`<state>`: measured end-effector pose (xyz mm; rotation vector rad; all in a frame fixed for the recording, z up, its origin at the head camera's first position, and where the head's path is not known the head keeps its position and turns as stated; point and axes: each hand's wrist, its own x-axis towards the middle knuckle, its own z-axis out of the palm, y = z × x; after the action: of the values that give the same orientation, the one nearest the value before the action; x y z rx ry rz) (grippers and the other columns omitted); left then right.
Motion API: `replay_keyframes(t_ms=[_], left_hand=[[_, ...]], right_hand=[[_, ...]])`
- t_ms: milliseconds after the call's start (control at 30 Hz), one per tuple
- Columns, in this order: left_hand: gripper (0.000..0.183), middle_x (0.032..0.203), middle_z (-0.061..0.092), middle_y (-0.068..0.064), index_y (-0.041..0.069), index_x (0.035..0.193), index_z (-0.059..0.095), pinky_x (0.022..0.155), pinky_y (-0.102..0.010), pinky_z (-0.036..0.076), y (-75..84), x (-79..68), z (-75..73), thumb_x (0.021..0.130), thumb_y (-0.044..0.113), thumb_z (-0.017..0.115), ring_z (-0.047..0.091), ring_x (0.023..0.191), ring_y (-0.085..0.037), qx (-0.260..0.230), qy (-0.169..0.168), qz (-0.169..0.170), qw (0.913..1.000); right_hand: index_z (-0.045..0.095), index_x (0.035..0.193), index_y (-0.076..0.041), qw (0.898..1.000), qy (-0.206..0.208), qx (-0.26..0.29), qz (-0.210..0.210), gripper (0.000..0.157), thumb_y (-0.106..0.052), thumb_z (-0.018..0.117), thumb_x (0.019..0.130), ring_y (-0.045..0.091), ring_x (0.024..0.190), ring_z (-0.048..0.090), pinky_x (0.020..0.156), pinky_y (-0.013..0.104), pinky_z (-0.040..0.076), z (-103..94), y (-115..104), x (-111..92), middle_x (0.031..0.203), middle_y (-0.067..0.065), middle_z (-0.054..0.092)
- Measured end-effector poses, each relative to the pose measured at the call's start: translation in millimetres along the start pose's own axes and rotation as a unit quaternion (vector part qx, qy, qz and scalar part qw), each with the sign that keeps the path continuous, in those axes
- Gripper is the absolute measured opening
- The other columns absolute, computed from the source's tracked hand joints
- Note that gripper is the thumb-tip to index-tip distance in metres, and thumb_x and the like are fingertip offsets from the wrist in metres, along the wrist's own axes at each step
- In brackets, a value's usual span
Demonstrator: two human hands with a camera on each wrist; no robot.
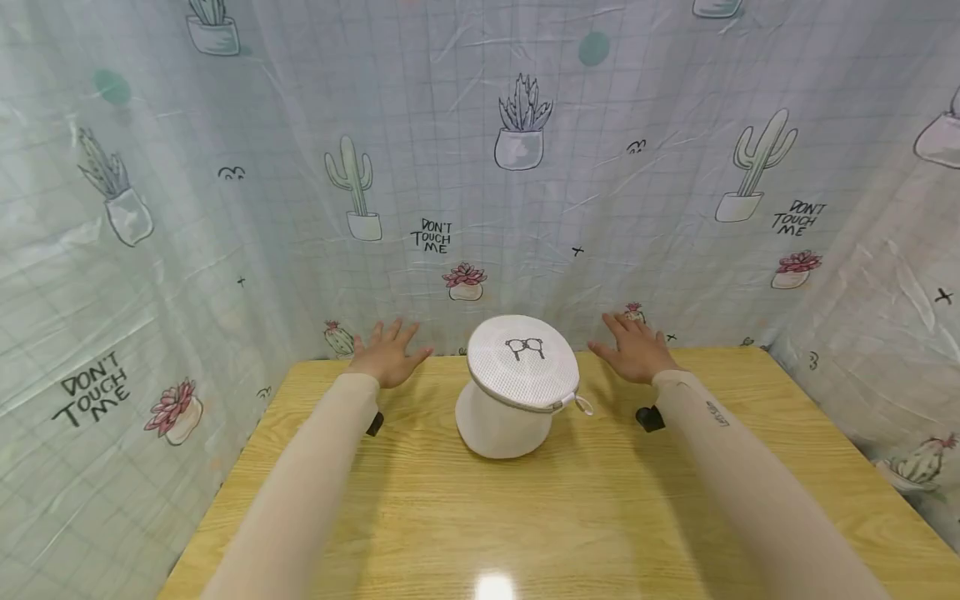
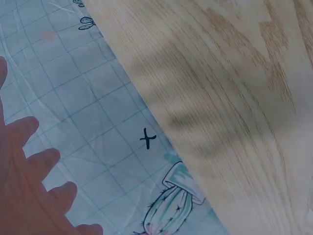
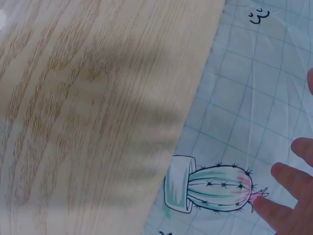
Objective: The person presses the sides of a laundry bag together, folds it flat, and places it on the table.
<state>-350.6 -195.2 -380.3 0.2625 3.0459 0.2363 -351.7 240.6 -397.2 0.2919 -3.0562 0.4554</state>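
Note:
On the wooden table stands a white mesh laundry bag (image 1: pixel 504 425), drum-like, with a narrower middle and a round top tilted toward me. A glasses-like drawing marks its top, and a zipper with a small loop (image 1: pixel 583 405) sits at the right rim. Left of the bag, my left hand (image 1: pixel 387 353) is held with fingers spread, apart from it. My right hand (image 1: pixel 636 347) is likewise spread on the bag's other side, holding nothing. Both wrist views show spread fingers, the left hand (image 2: pixel 29 191) and the right hand (image 3: pixel 293 196), in front of the curtain.
A curtain (image 1: pixel 420 125) printed with cacti and "Don't touch me" hangs behind the table (image 1: pixel 495 517) and along both sides. The table's far edge meets it just behind the bag. Dark wrist devices show under both sleeves (image 1: pixel 315 483).

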Motion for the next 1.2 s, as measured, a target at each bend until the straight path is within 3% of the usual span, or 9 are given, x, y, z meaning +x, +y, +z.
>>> replay_keyframes(t_ms=[400,567,1033,1200], left_hand=[[0.084,0.165,0.002,-0.007,0.03,0.157,0.012,0.107,-0.077,-0.003,-4.5,-2.9,1.4,0.089,0.079,0.017,-0.002,0.149,-0.043,-0.003,0.006,0.031,0.9995],[0.072,0.165,0.003,-0.007,0.033,0.156,0.011,0.108,-0.077,0.0,-1.5,-9.4,-2.4,0.095,0.07,0.024,0.0,0.15,-0.041,0.014,0.017,0.06,0.998],[0.074,0.164,0.008,-0.001,0.039,0.155,0.013,0.114,-0.07,0.0,10.9,-32.0,-18.4,0.091,0.076,0.023,0.003,0.151,-0.034,0.002,0.035,0.118,0.9924],[0.076,0.163,0.018,-0.004,0.037,0.155,0.017,0.115,-0.068,0.008,19.6,-35.9,-22.8,0.091,0.076,0.022,0.011,0.151,-0.034,0.004,0.053,0.152,0.9869]], right_hand=[[0.018,0.156,-0.015,1.0,0.0,-0.004,-0.025,0.081,-0.066,0.033,0.096,0.049,0.144,0.015,0.108,0.076,0.005,-1.6,-3,-5,0.161,0.018,0.018],[0.018,0.156,-0.017,0.999,0.005,-0.009,-0.041,0.08,-0.067,0.034,0.095,0.047,0.145,0.015,0.108,0.076,0.006,-3.5,-3,-6,0.161,0.017,0.019],[0.022,0.156,-0.017,0.994,0.013,0.003,-0.107,0.078,-0.064,0.038,0.096,0.041,0.147,0.018,0.112,0.071,0.012,-18.8,-18,-20,0.16,0.014,0.023],[0.023,0.155,-0.017,0.991,0.018,0.009,-0.129,0.075,-0.059,0.043,0.097,0.04,0.146,0.02,0.113,0.069,0.013,-25.4,-24,-26,0.16,0.014,0.024]])
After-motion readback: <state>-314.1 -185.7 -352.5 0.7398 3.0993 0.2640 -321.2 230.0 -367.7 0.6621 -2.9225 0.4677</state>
